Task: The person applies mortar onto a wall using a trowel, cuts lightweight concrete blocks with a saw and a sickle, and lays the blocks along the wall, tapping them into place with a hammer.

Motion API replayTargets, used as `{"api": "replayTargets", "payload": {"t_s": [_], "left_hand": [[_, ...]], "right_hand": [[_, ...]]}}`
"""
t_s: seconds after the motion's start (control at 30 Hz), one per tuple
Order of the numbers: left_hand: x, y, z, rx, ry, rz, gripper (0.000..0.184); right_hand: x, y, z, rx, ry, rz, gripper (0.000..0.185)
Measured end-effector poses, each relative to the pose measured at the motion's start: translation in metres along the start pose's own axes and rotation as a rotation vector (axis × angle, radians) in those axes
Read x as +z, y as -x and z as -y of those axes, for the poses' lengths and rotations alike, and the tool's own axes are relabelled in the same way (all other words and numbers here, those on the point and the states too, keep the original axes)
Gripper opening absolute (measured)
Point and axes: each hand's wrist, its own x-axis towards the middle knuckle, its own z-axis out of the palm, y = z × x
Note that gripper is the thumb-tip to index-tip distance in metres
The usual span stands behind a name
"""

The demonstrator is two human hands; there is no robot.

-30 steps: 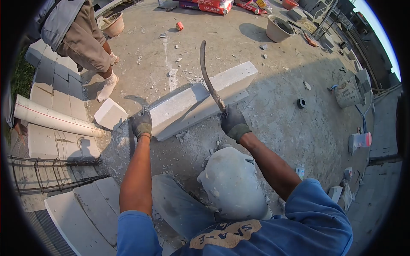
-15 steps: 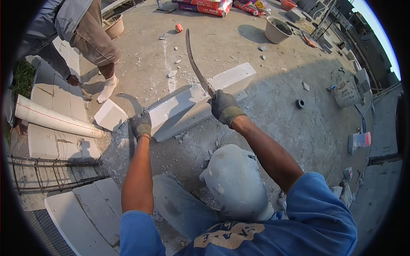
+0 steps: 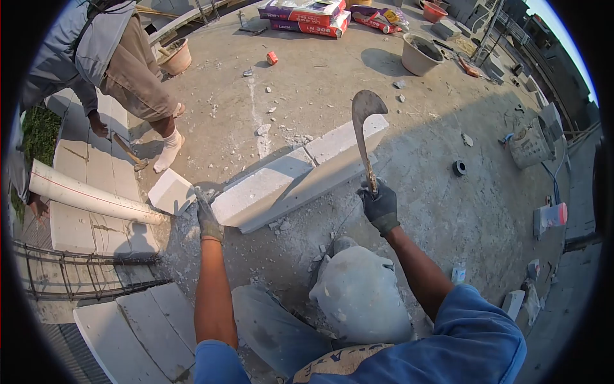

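Observation:
My gloved right hand (image 3: 380, 208) grips the short handle of a curved machete (image 3: 366, 118). Its blade stands upright, widening into a hooked tip, above the right part of a long white concrete block (image 3: 268, 185). A dark notch crosses the block's top right of its middle; whether it goes all the way through cannot be told. At the block's left end is my gloved left hand (image 3: 208, 216), fingers stretched out and apparently holding nothing. A smaller white block piece (image 3: 171, 192) lies just left of that hand.
A co-worker (image 3: 131, 70) stands barely left of the block, holding a hammer (image 3: 131, 153). A white pipe (image 3: 96, 195) and rebar (image 3: 83, 275) lie at the left. Bags (image 3: 307, 22), a mortar bucket (image 3: 422, 54) and a white bucket (image 3: 531, 141) stand farther off; rubble litters the floor.
My right hand has moved right and down, turning the machete so its broad blade faces me, off the block. My left hand's fingers have straightened at the block's end. The notch now shows clearly.

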Motion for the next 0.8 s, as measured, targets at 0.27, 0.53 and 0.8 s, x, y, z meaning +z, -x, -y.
{"api": "replayTargets", "payload": {"t_s": [0.27, 0.53, 0.8], "left_hand": [[-0.002, 0.029, 0.075, 0.216, 0.277, -0.078, 0.084], [-0.054, -0.025, 0.115, 0.243, 0.282, 0.007, 0.082], [-0.035, 0.046, 0.068, -0.030, 0.023, 0.104, 0.067]], "right_hand": [[0.034, -0.150, -0.175, 0.343, -0.818, -0.164, 0.025], [0.045, -0.166, -0.200, 0.317, -0.786, -0.100, 0.028], [0.007, -0.198, -0.161, 0.559, 0.024, 0.139, 0.038]]}}
